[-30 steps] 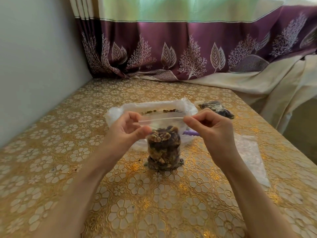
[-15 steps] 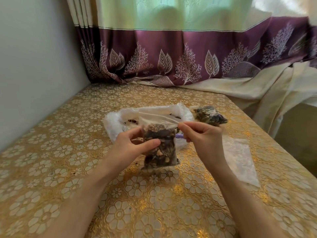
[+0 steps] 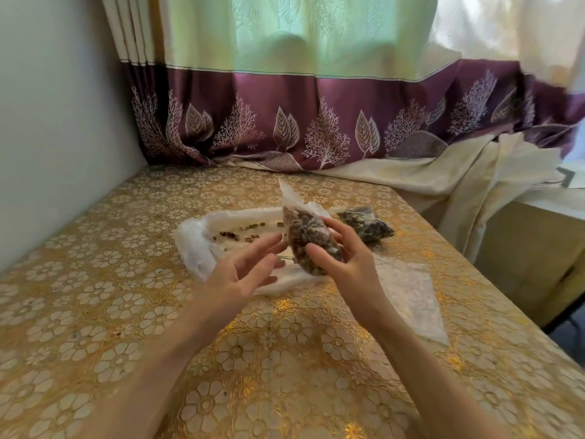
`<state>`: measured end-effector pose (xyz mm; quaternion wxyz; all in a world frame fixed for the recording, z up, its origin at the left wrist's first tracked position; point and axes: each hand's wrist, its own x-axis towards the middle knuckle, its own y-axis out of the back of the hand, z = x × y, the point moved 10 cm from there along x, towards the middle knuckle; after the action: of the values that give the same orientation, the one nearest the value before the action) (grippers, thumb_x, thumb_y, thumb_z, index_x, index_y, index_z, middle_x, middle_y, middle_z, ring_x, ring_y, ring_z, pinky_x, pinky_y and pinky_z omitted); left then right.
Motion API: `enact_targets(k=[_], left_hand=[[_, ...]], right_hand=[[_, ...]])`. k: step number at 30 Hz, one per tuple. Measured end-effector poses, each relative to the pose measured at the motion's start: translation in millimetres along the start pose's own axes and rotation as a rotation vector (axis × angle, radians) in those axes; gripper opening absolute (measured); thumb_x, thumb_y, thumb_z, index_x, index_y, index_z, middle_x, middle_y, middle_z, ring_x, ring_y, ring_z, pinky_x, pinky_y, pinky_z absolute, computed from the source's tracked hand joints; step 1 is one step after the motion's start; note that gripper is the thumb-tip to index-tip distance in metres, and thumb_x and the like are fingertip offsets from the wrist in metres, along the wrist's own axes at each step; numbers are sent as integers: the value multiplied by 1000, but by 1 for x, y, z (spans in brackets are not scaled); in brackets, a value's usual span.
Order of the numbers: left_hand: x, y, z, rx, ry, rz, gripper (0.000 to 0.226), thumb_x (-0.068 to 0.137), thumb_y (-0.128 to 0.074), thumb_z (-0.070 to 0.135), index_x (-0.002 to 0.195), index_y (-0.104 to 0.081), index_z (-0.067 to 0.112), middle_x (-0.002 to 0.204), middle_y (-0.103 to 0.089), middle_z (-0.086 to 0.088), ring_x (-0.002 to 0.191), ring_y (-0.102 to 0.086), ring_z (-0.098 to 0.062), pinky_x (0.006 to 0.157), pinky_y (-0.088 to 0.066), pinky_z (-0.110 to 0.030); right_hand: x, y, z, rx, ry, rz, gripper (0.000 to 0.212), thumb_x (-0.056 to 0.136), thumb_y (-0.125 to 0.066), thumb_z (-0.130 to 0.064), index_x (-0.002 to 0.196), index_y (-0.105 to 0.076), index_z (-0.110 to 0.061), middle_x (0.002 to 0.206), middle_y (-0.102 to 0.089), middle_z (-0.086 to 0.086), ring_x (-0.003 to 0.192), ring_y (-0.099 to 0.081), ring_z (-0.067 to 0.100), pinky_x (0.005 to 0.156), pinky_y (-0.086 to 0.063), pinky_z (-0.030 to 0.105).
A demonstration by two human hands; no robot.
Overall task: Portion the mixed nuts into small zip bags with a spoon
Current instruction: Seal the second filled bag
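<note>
1. Holding a filled zip bag (image 3: 311,240) clear of the table (image 3: 133,312): right hand (image 3: 343,253) wraps it, thumb on the near face, fingers curled round the far side. Bag is tilted, its empty top flap pointing up and away.
2. Left hand (image 3: 243,269) is just left of the grip, palm up, fingers loosely spread and holding nothing; fingertips sit beside the bag, contact not clear.
3. Risk: can't tell whether the zip is fully closed. If it isn't, tilting or squeezing the packed bag could spill nuts onto the table.
4. Risk: one-handed hold on slick plastic with a heavy load. A slack grip could let it slide out, probably into the big bag below.
5. Directly behind and below the grip: large white plastic bag (image 3: 193,239), opened flat, only a few loose nuts (image 3: 240,237) left in it. Judging from that, portioning is nearly done.
6. Right of the grip, nearer: an empty clear bag (image 3: 411,299) flat on the table.
7. Just beyond the grip to the right: another filled bag (image 3: 367,224) lying down.
8. Spoon not clearly visible.
</note>
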<state>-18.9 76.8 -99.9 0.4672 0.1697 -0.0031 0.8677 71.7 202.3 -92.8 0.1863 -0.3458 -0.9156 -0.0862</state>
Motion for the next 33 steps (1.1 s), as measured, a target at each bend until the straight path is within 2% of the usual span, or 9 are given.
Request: enact_targets(k=[3, 5, 8, 10, 12, 17, 24, 29, 33], left_hand=[[3, 28, 0, 508, -82, 208, 36, 90, -47, 39, 126, -47, 38, 131, -47, 19, 118, -45, -2, 98, -41, -32], [4, 47, -3, 852, -105, 334, 42, 93, -40, 39, 134, -43, 28, 138, -42, 10, 128, -32, -6, 108, -29, -37], [10, 69, -30, 1143, 61, 357, 62, 91, -26, 52, 145, -26, 22, 152, -24, -1, 142, -14, -20, 116, -14, -44], [10, 77, -51, 1161, 175, 308, 70, 88, -18, 60, 148, -15, 23, 156, -14, 0, 144, -6, -21, 116, -8, -44], [10, 78, -63, 1130, 226, 270, 72, 88, -16, 62, 149, -12, 23, 157, -10, 1, 144, -4, -19, 117, -9, -45], [13, 76, -73, 1165, 263, 212, 81, 81, -7, 65, 149, -11, 21, 157, -6, -2, 144, -1, -19, 117, -9, -44], [14, 74, -76, 1238, 295, 178, 85, 77, 1, 65, 149, -10, 21, 158, -2, 0, 144, 4, -18, 117, -6, -43], [14, 75, -76, 1230, 297, 173, 83, 78, -1, 64, 148, -15, 21, 157, -4, 1, 144, 3, -17, 117, -6, -42], [14, 75, -77, 1239, 280, 172, 69, 90, -14, 57, 148, -18, 21, 157, -6, 0, 144, 1, -17, 117, -6, -41]], right_hand=[[14, 28, -14, -154, 78, 119, 47, 81, -71, -12, 122, -54, -28, 121, -55, 7, 103, -59, 20, 72, -58, 25], [30, 55, -24, -406, 137, 242, 54, 81, -72, -16, 130, -51, -19, 123, -51, 11, 104, -55, 20, 79, -55, 27], [54, 96, -26, -689, 136, 386, 56, 83, -71, -21, 134, -50, -13, 122, -49, 17, 107, -48, 25, 91, -42, 27], [70, 123, -18, -863, 68, 454, 55, 85, -68, -26, 135, -50, -12, 121, -50, 20, 114, -44, 31, 98, -35, 36], [81, 150, -7, -1006, -3, 505, 52, 87, -65, -29, 134, -51, -14, 123, -49, 22, 116, -42, 35, 99, -31, 40], [102, 186, 35, -1179, -200, 450, 52, 90, -60, -38, 136, -49, -19, 129, -47, 19, 120, -41, 35, 99, -34, 42], [120, 185, 67, -1059, -203, 413, 48, 88, -63, -35, 132, -53, -17, 127, -46, 22, 119, -40, 37, 101, -32, 42], [123, 179, 92, -991, -275, 306, 42, 98, -42, -37, 134, -51, -17, 135, -45, 22, 128, -38, 35, 104, -31, 40], [116, 176, 90, -989, -272, 202, 48, 100, -39, -37, 142, -41, -14, 147, -39, 13, 138, -30, 28, 110, -28, 39]])
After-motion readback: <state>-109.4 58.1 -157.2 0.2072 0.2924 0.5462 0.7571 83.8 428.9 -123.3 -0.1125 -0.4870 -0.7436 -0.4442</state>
